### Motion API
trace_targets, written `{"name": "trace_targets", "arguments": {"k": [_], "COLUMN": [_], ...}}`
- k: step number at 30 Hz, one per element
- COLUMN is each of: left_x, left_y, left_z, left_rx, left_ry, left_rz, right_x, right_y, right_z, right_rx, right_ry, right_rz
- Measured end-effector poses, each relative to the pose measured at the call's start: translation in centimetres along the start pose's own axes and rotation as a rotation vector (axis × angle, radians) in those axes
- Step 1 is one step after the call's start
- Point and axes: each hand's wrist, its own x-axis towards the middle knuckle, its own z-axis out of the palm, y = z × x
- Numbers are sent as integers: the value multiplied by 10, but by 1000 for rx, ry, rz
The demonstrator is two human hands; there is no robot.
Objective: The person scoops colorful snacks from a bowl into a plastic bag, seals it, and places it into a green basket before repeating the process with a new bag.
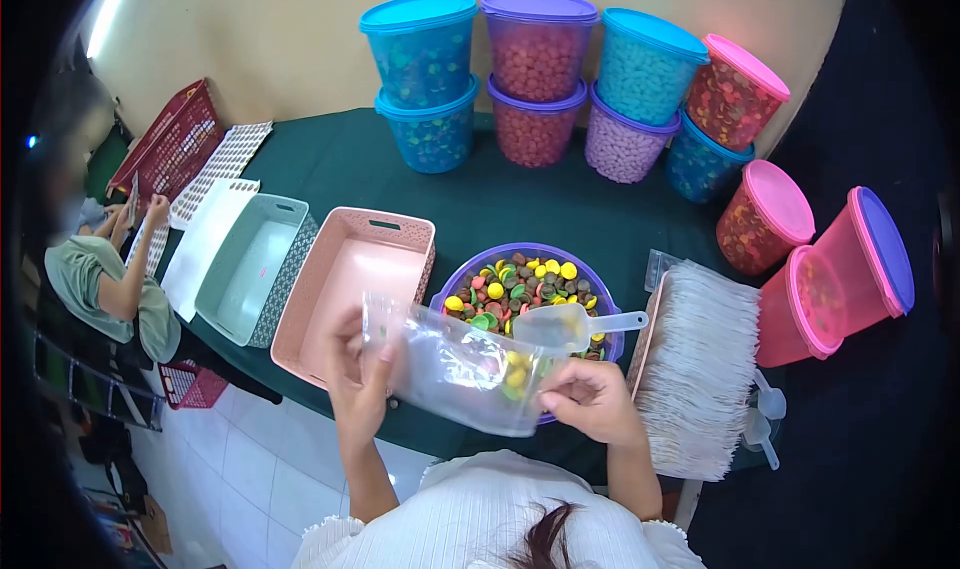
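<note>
A clear plastic pouch point(455, 374) is stretched sideways in front of my chest. My left hand point(357, 389) grips its left end, thumb on the near side, the fingers partly blurred. At the other end, my right hand point(597, 401) pinches the pouch's lower right corner between thumb and fingers. Behind the pouch stands a purple-rimmed tub point(612, 304) full of round candies point(520, 277) in yellow, brown, green and coral. A translucent scoop point(556, 329) lies on the candies, its handle over the tub's right rim. The pouch hides the tub's near-left part.
A pink basket point(284, 334) and a grey-green basket point(290, 269) stand left. Right is a stack of clear pouches point(700, 369), with small scoops point(768, 399) beside it. Lidded candy tubs point(540, 59) line the back. A co-worker point(130, 279) holds a sheet at far left.
</note>
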Motion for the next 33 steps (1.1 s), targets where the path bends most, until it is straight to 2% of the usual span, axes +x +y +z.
{"name": "trace_targets", "arguments": {"k": [1, 4, 5, 7, 10, 12, 16, 18, 21, 22, 24, 26, 28, 29, 30, 32, 33], "left_x": [2, -10, -20, -27, -40, -42, -38, -39, -38, -35, -38, -40, -41, -40, -40, -38, -37], "left_y": [-2, 1, 1, 32, 26, 27, 26, 28, 24, 23, 22, 25, 23, 18, 14, 13, 7], "left_z": [1, -9, -17, 3, 24, 27, 28, 27, 26, 23, 22, 15, 3, -7, -19, -43, -54], "left_rx": [172, 112, 194, 51, 73, -3, -109, -83, -151, -83, -65, -40, -9, 3, 16, -158, -116], "left_ry": [245, 313, 6, -526, -544, -653, -693, -677, -317, -288, -217, -188, -157, -57, 45, 157, 199], "left_rz": [288, 248, 251, 71, 113, -36, 2, 61, 100, 228, 266, 273, 283, 259, 235, 41, 80], "right_x": [4, 16, 19, 21, 20, 18, 11, 10, 10, 11, 13, 13, 13, 13, 9, 0, 1], "right_y": [4, 18, 20, 20, 19, 19, 13, 9, 8, 9, 13, 17, 18, 20, 19, 46, 63], "right_z": [5, 16, 17, 21, 19, 18, 12, 16, 15, 17, 27, 42, 63, 65, 79, 96, 100], "right_rx": [-40, -94, -148, -144, -171, -144, -49, -84, -290, -288, -589, -623, -506, -720, -686, -724, -733], "right_ry": [-16, -24, -29, -18, -57, -61, -43, 9, 168, 165, 249, 250, 297, 160, 99, -135, -233], "right_rz": [-13, -19, -18, 0, -7, -36, -44, -61, -206, -202, -223, -247, -355, -563, -539, -432, -324]}}
